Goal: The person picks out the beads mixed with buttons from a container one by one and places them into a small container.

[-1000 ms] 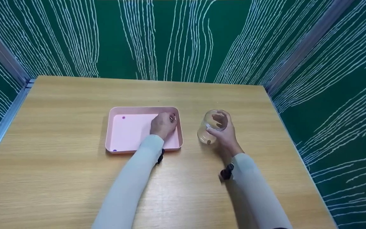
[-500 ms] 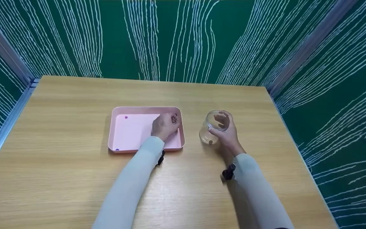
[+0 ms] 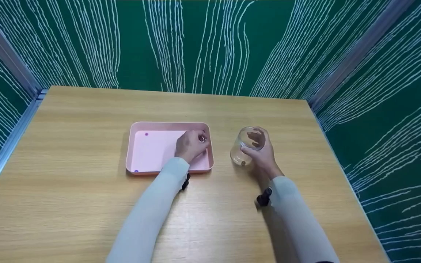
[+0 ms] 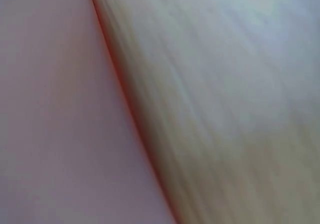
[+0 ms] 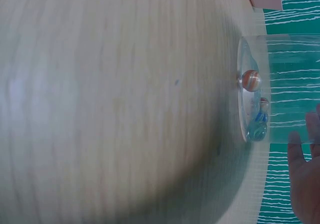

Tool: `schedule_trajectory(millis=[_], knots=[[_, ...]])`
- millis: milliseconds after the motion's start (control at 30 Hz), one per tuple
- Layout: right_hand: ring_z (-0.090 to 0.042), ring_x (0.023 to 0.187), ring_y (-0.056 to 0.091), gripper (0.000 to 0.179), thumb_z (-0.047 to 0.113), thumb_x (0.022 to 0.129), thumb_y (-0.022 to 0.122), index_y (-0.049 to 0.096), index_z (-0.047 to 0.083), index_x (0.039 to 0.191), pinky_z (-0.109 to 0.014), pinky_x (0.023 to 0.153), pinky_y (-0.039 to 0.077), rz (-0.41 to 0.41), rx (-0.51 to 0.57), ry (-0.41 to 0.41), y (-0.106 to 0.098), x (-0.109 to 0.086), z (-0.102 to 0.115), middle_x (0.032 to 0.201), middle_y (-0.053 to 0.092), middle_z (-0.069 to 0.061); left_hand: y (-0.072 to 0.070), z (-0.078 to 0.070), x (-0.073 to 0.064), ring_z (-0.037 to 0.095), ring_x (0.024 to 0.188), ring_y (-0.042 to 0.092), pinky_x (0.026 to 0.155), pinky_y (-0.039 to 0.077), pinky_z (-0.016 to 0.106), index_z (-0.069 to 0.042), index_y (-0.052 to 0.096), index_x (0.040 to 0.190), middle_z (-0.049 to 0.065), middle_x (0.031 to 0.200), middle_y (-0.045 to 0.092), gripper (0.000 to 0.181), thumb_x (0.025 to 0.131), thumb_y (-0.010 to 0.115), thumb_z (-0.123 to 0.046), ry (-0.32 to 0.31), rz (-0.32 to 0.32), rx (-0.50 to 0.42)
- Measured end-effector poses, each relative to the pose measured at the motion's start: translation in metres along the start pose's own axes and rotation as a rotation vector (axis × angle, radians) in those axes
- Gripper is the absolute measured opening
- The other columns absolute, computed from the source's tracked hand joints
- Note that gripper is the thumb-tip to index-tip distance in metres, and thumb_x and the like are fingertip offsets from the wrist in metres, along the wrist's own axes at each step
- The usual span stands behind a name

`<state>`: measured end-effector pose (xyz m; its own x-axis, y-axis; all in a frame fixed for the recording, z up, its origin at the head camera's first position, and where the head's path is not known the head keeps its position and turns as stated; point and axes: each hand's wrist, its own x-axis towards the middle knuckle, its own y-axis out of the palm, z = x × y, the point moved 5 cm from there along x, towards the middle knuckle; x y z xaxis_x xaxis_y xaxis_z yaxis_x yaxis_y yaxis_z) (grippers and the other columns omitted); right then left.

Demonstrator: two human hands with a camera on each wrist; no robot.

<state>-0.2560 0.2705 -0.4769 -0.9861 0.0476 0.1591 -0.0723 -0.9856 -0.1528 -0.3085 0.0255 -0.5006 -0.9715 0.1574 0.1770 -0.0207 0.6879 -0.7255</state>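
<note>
My left hand (image 3: 190, 145) reaches down into the right side of a shallow pink tray (image 3: 170, 125), its fingers bent close to the right wall. I cannot tell whether a marble sits between those fingertips. A small purple marble (image 3: 146, 134) lies near the tray's back left, and a blue marble (image 3: 136, 171) by its front left wall. To the right of the tray, my right hand (image 3: 265, 155) grips a clear glass jar (image 3: 236, 153) around its upper side. Several marbles lie on the jar's bottom, an orange-and-white marble (image 5: 251, 80) among them in the right wrist view.
Tray and jar stand on a wood-grain table (image 3: 86, 204). Green panels (image 3: 221, 47) with white wavy lines rise behind and at the sides, joined by grey metal posts (image 3: 360, 51). The left wrist view shows mostly the tray's outer wall (image 4: 60, 114) and blurred tabletop.
The head view has shifted slightly, so everything sits a little farther right. My left hand's fingertips have turned a little at the tray's right wall. The right hand keeps its grip on the jar.
</note>
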Motion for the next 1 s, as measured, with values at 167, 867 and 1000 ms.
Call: schedule_trajectory(millis=[167, 867, 1000], knots=[[-0.041, 0.129, 0.043, 0.078, -0.002, 0.075, 0.077, 0.034, 0.001, 0.139, -0.056, 0.109, 0.028, 0.006, -0.022, -0.003, -0.002, 0.000, 0.001, 0.135, 0.047, -0.031, -0.001, 0.000, -0.001, 0.009, 0.074, 0.064, 0.071, 0.051, 0.031, -0.022, 0.073, 0.084, -0.009, 0.079, 0.071, 0.010, 0.077, 0.066, -0.024, -0.031, 0.000, -0.039], [-0.041, 0.131, 0.043, 0.076, -0.001, 0.076, 0.076, 0.034, 0.001, 0.139, -0.057, 0.110, 0.027, 0.007, -0.016, 0.006, -0.001, -0.001, 0.001, 0.137, 0.047, -0.031, -0.008, -0.006, -0.006, 0.008, 0.077, 0.062, 0.073, 0.048, 0.027, -0.023, 0.073, 0.088, -0.011, 0.081, 0.071, 0.011, 0.078, 0.068, -0.023, -0.082, 0.012, -0.254], [-0.042, 0.131, 0.043, 0.076, -0.001, 0.076, 0.076, 0.034, 0.001, 0.139, -0.058, 0.110, 0.027, 0.011, -0.010, 0.002, 0.000, 0.000, 0.001, 0.137, 0.046, -0.032, -0.010, -0.012, -0.007, 0.008, 0.080, 0.062, 0.075, 0.049, 0.028, -0.022, 0.075, 0.092, -0.010, 0.083, 0.071, 0.014, 0.079, 0.069, -0.023, -0.084, 0.026, -0.299]])
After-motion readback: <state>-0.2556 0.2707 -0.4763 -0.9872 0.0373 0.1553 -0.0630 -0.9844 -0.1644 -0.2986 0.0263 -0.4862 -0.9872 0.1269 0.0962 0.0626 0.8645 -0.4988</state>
